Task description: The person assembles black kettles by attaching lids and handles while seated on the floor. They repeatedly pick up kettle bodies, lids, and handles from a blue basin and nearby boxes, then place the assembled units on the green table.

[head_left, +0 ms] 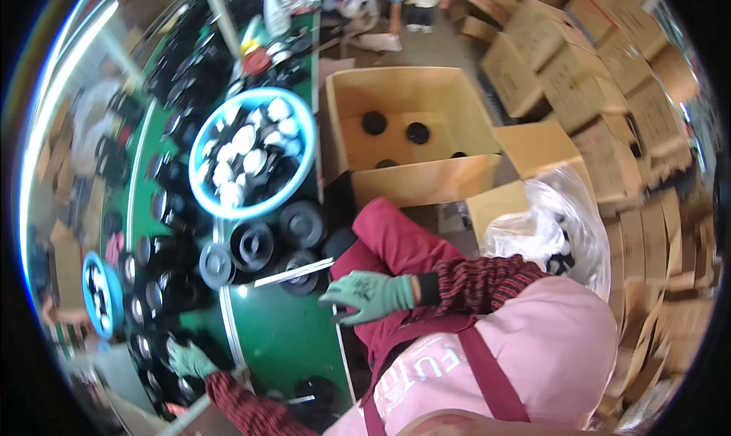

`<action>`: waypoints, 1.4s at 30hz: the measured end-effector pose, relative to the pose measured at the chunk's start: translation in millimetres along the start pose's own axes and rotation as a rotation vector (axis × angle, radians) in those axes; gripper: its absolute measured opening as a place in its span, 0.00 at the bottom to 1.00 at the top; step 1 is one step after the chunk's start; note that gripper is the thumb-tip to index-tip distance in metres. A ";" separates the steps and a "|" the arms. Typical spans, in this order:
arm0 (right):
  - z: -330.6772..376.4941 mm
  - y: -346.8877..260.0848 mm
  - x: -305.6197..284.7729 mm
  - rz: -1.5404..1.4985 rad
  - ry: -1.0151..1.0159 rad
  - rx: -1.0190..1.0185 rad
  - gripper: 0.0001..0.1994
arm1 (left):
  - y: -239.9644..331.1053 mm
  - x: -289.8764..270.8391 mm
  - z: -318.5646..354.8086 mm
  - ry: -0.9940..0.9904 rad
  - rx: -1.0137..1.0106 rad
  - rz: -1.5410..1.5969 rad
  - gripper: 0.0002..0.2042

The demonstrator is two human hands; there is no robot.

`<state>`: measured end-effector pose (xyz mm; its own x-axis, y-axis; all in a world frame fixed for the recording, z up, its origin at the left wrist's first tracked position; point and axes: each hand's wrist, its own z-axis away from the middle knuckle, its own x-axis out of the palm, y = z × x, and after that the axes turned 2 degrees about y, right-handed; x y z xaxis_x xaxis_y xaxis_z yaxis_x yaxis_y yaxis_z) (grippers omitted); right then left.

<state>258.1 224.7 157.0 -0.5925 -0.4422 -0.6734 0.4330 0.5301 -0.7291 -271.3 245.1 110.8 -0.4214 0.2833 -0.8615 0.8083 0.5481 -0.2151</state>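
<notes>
Green knit gloves cover both our hands. Our right hand (365, 295) hangs over our maroon lap at the edge of the green table (282, 337), fingers loosely curled and pointing left; something small and dark seems tucked under the fingertips, but we can't tell if it's pinched or just beneath. Just above and left of that hand lies a thin silver strip (293, 273), slanted, resting across a round black lid (303, 224) and its neighbours, close to the fingertips but not touching as far as we can see.

Our left hand (189, 358) is low on the left side of the table, well apart from the right, fingers half spread and reaching among small black round parts (148, 299) w/ shiny rims. Whether it grips one we can't tell.

Further up the table sits a big blue basin (251, 153) full of black and white round pieces, approx. between the black lids and more dark parts at the far end. A smaller blue basin (99, 295) sits at the left edge, near the left hand.

Right of the table stands an open cardboard box (415, 135) w/ a few black discs on its bottom. A clear plastic bag (544, 226) sits beside our right arm, and stacks of flat cartons (609, 78) fill the right side.
</notes>
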 end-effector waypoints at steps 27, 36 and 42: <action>58.9 5.6 -45.0 -0.667 0.400 0.164 0.20 | 118.6 -217.4 197.0 -0.888 -0.213 1.697 0.24; 95.5 14.4 -66.5 -1.203 0.206 0.178 0.13 | 200.5 -244.7 239.5 -1.155 -0.204 1.757 0.24; 89.7 47.5 -57.6 -1.178 0.185 0.047 0.34 | 213.7 -244.7 238.6 -1.134 -0.254 1.740 0.25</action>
<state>373.8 210.4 150.1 -0.7289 -0.5259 0.4383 -0.4205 -0.1612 -0.8928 102.6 105.1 166.0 0.9942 0.0633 0.0868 -0.1051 0.4061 0.9078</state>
